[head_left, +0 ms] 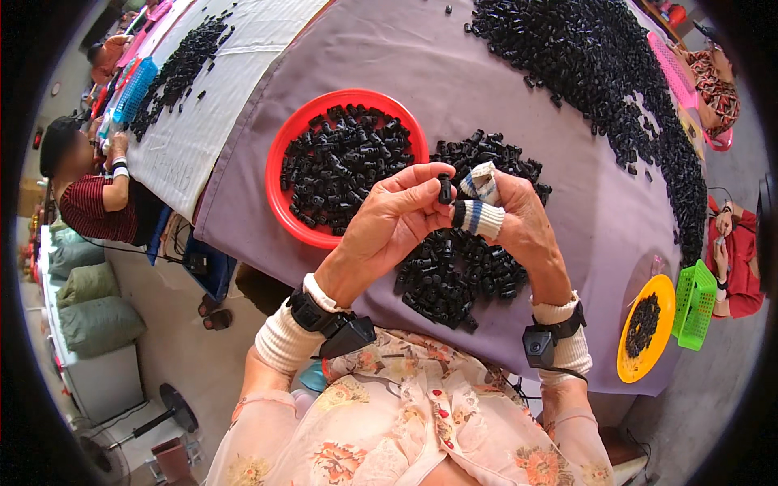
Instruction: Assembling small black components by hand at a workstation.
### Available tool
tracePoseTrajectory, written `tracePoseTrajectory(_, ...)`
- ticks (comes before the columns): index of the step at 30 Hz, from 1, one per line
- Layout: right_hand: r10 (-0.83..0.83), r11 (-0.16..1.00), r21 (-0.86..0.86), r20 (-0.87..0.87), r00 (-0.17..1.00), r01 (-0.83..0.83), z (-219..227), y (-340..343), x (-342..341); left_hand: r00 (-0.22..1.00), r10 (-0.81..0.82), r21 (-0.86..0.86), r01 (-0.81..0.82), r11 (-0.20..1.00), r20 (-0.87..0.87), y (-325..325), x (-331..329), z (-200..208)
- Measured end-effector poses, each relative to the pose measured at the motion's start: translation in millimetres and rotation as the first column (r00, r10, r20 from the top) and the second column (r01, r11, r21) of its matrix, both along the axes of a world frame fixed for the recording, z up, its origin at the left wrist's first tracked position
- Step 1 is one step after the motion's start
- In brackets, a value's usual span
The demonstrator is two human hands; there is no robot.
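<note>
My left hand (379,217) pinches a small black cylindrical plastic part (445,189) between thumb and fingers, holding it upright above the table. Close on its right is my right hand (525,231), with striped cloth covers (480,219) on thumb and finger. Those fingers are curled in toward the part; whether they grip anything small is hidden. Beneath both hands lies a loose pile of similar black parts (462,279). Just left of it, a round red basin (274,174) is filled with more of them.
A large heap of black parts (583,57) spreads over the purple-grey tablecloth (348,61). At right are a yellow tray (660,289) with small dark pieces and a green basket (695,304). Co-workers sit at left (101,198) and right (737,263). A fan (105,462) stands lower left.
</note>
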State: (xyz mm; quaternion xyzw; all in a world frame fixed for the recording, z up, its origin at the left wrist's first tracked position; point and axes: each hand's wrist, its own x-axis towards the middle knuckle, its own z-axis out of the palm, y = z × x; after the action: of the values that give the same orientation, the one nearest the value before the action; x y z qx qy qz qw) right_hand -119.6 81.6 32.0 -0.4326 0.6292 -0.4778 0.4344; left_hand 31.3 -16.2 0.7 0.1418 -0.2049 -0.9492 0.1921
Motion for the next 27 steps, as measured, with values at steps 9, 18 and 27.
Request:
tracePoseTrajectory(9, 0.104, 0.994, -0.028, -0.143, 0.984, -0.109, -3.9, -3.8, -4.1, 0.999, -0.040, -0.020, 0.040, 0.999, 0.006, 2.0, 0.7, 0.7)
tracePoseTrajectory(18, 0.152, 0.988, -0.003, -0.183, 0.971, -0.155, -5.1, -4.9, -5.3, 0.997, -0.045, -0.070, 0.050, 0.996, 0.069, 2.3, 0.3, -0.2)
tracePoseTrajectory(27, 0.206, 0.978, 0.010, -0.150, 0.967, -0.206, -11.7, -4.9, -6.4, 0.995, -0.084, -0.098, 0.088, 0.991, 0.046, -1.0, 3.4, -5.6)
